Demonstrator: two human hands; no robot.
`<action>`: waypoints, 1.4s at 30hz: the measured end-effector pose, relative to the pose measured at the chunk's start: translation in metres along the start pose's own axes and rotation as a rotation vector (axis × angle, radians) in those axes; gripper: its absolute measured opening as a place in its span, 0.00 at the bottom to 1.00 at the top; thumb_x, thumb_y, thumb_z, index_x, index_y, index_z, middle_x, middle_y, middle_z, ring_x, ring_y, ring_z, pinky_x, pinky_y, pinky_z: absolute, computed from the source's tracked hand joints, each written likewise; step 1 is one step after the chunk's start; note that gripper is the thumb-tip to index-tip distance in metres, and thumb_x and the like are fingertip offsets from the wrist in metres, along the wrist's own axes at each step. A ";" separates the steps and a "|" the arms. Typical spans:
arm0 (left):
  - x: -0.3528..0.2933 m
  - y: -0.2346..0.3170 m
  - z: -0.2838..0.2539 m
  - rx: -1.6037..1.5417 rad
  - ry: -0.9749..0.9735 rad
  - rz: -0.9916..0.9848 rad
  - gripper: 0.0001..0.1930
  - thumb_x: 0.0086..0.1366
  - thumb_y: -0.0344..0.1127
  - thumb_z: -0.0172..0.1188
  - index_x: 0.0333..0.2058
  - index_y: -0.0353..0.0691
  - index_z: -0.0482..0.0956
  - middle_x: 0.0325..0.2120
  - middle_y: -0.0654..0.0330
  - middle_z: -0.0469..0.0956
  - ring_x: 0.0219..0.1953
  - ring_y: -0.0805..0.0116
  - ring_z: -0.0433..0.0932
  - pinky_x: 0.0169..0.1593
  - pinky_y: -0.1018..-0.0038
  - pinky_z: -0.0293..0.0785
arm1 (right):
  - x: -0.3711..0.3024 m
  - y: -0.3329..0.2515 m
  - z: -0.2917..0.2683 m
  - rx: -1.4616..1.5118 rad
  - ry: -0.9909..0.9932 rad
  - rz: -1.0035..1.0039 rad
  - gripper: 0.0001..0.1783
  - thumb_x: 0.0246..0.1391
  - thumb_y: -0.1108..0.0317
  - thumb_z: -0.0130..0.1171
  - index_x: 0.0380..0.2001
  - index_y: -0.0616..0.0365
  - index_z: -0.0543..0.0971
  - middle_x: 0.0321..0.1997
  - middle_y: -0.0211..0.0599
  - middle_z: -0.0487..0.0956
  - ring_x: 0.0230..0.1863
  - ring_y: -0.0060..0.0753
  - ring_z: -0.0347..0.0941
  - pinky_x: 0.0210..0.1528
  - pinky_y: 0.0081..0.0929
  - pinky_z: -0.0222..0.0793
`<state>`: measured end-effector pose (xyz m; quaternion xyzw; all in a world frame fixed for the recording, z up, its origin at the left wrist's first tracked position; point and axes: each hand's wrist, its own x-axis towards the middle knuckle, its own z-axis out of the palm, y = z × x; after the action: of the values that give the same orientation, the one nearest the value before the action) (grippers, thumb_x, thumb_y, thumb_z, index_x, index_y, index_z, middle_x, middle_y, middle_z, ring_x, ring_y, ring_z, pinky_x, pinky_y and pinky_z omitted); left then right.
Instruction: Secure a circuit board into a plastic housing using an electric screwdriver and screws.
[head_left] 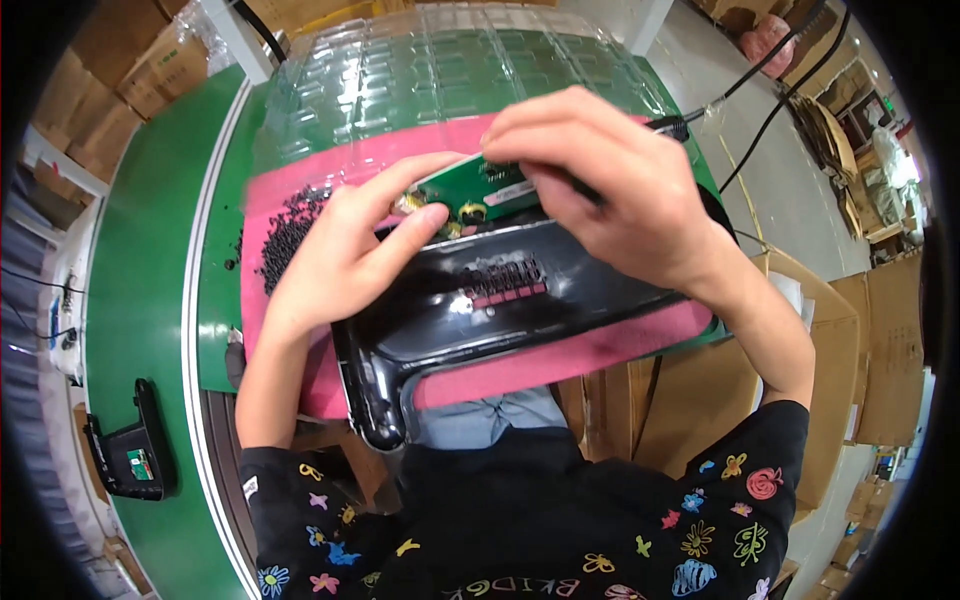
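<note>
The casing [520, 322] lies on the mat [590, 343], with the circuit board [462, 186] at its far edge. Small parts [288, 238] lie heaped to the left; behind, a tray [440, 95] rests on the worktop [218, 315].

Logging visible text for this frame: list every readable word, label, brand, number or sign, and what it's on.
Black shirt: lettering near the picture's lower edge; wording withheld.
Green board: any markings too small and blurred to read.
Black case: no readable text.
Cardboard box, upper left: green print, too small to read.
</note>
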<state>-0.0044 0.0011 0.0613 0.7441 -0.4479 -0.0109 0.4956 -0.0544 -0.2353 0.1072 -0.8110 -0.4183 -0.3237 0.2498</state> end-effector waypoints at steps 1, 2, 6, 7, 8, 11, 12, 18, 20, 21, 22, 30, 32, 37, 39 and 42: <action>0.001 0.002 -0.001 -0.102 -0.048 -0.027 0.20 0.67 0.28 0.55 0.57 0.33 0.70 0.44 0.50 0.82 0.45 0.60 0.83 0.49 0.70 0.76 | 0.000 -0.001 -0.002 -0.077 0.044 0.006 0.16 0.44 0.84 0.61 0.40 0.62 0.78 0.39 0.41 0.79 0.40 0.42 0.78 0.42 0.30 0.76; 0.003 0.006 -0.006 -0.069 -0.093 -0.044 0.21 0.67 0.28 0.55 0.58 0.33 0.70 0.43 0.48 0.82 0.43 0.58 0.83 0.48 0.71 0.77 | -0.001 -0.001 -0.005 -0.155 0.087 0.012 0.17 0.44 0.85 0.64 0.40 0.61 0.80 0.39 0.39 0.81 0.39 0.38 0.80 0.40 0.27 0.76; 0.006 -0.005 -0.003 -0.048 -0.161 0.028 0.20 0.67 0.31 0.56 0.56 0.34 0.71 0.35 0.49 0.83 0.35 0.58 0.84 0.41 0.71 0.77 | -0.018 -0.006 -0.011 -0.332 0.049 0.231 0.13 0.45 0.71 0.68 0.36 0.59 0.79 0.27 0.37 0.79 0.30 0.40 0.77 0.32 0.32 0.74; 0.007 -0.009 -0.002 0.004 -0.227 0.055 0.19 0.67 0.32 0.55 0.55 0.35 0.72 0.32 0.50 0.83 0.33 0.58 0.84 0.38 0.72 0.77 | -0.025 -0.007 -0.006 -0.343 0.068 0.233 0.13 0.45 0.71 0.68 0.36 0.59 0.79 0.28 0.38 0.79 0.29 0.40 0.77 0.32 0.32 0.74; 0.007 -0.011 0.000 -0.002 -0.229 0.052 0.19 0.67 0.32 0.55 0.55 0.35 0.72 0.32 0.50 0.83 0.33 0.58 0.84 0.38 0.72 0.77 | -0.031 -0.008 -0.003 -0.353 0.088 0.235 0.13 0.45 0.70 0.68 0.35 0.59 0.80 0.28 0.39 0.80 0.29 0.40 0.78 0.32 0.31 0.75; 0.000 -0.015 0.001 0.036 -0.285 0.009 0.16 0.68 0.36 0.54 0.53 0.38 0.74 0.28 0.53 0.81 0.29 0.60 0.83 0.34 0.71 0.75 | -0.044 -0.016 -0.001 -0.225 0.060 0.349 0.10 0.48 0.76 0.64 0.37 0.62 0.80 0.30 0.41 0.82 0.28 0.33 0.80 0.31 0.25 0.76; -0.004 -0.018 0.000 0.031 -0.282 -0.001 0.16 0.68 0.36 0.54 0.53 0.38 0.74 0.28 0.53 0.81 0.29 0.60 0.83 0.34 0.71 0.75 | -0.047 -0.018 0.000 -0.096 0.049 0.473 0.10 0.50 0.78 0.62 0.38 0.63 0.80 0.29 0.41 0.82 0.27 0.29 0.81 0.31 0.22 0.76; -0.013 -0.030 0.006 -0.063 -0.113 -0.138 0.21 0.64 0.27 0.59 0.57 0.33 0.72 0.34 0.57 0.82 0.35 0.68 0.81 0.42 0.74 0.78 | -0.062 -0.018 0.008 0.463 0.069 0.924 0.09 0.62 0.77 0.53 0.43 0.66 0.79 0.31 0.32 0.82 0.31 0.17 0.79 0.32 0.16 0.77; -0.011 -0.024 0.006 -0.108 -0.060 -0.260 0.29 0.57 0.26 0.65 0.59 0.35 0.71 0.40 0.56 0.80 0.40 0.69 0.80 0.41 0.76 0.79 | -0.066 -0.010 0.011 0.658 0.165 1.042 0.10 0.63 0.75 0.53 0.44 0.67 0.79 0.31 0.34 0.82 0.32 0.18 0.79 0.33 0.16 0.78; -0.010 -0.020 0.006 -0.108 -0.053 -0.185 0.31 0.54 0.28 0.68 0.59 0.38 0.72 0.41 0.56 0.79 0.40 0.68 0.80 0.39 0.75 0.81 | -0.064 -0.008 0.009 0.659 0.174 1.066 0.10 0.64 0.74 0.53 0.44 0.68 0.79 0.31 0.36 0.82 0.32 0.19 0.79 0.33 0.17 0.78; -0.010 -0.017 0.004 -0.106 -0.045 -0.110 0.33 0.51 0.30 0.70 0.58 0.40 0.73 0.42 0.56 0.78 0.40 0.68 0.80 0.37 0.75 0.83 | -0.063 -0.006 0.009 0.661 0.169 1.070 0.10 0.64 0.74 0.53 0.44 0.68 0.79 0.31 0.36 0.82 0.32 0.19 0.79 0.33 0.17 0.78; -0.020 -0.030 0.006 0.161 -0.112 0.019 0.35 0.35 0.31 0.75 0.50 0.36 0.79 0.38 0.54 0.81 0.36 0.63 0.81 0.35 0.72 0.81 | -0.085 -0.004 0.008 0.792 0.038 1.042 0.23 0.48 0.74 0.71 0.48 0.67 0.76 0.42 0.40 0.80 0.42 0.24 0.78 0.45 0.23 0.76; -0.020 -0.033 0.003 0.155 -0.163 0.036 0.34 0.35 0.33 0.76 0.47 0.33 0.79 0.34 0.55 0.81 0.33 0.62 0.80 0.33 0.73 0.80 | -0.089 -0.002 0.015 0.785 -0.013 0.833 0.37 0.35 0.68 0.80 0.50 0.65 0.75 0.47 0.39 0.78 0.48 0.30 0.77 0.53 0.29 0.74; -0.021 -0.038 0.005 0.128 -0.360 -0.015 0.32 0.35 0.35 0.75 0.44 0.32 0.80 0.30 0.55 0.80 0.30 0.60 0.79 0.31 0.73 0.79 | -0.115 0.011 0.024 0.523 -0.302 0.646 0.37 0.26 0.61 0.83 0.42 0.63 0.78 0.44 0.43 0.81 0.49 0.43 0.76 0.53 0.37 0.70; -0.020 -0.036 0.009 0.155 -0.434 -0.098 0.30 0.36 0.36 0.74 0.42 0.32 0.80 0.29 0.54 0.79 0.29 0.61 0.79 0.29 0.71 0.77 | -0.121 0.017 0.027 0.495 -0.311 0.609 0.37 0.26 0.62 0.83 0.43 0.63 0.78 0.45 0.43 0.80 0.49 0.43 0.76 0.53 0.37 0.70; -0.016 -0.038 0.012 0.253 -0.397 -0.070 0.30 0.36 0.37 0.73 0.42 0.33 0.79 0.30 0.55 0.78 0.29 0.60 0.78 0.28 0.70 0.76 | -0.122 0.016 0.032 0.440 -0.295 0.613 0.35 0.27 0.66 0.81 0.43 0.62 0.77 0.46 0.41 0.79 0.49 0.43 0.75 0.54 0.37 0.70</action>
<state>0.0055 0.0070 0.0199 0.7987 -0.5083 -0.1182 0.2998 -0.0848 -0.2847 -0.0055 -0.8630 -0.2479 -0.0173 0.4399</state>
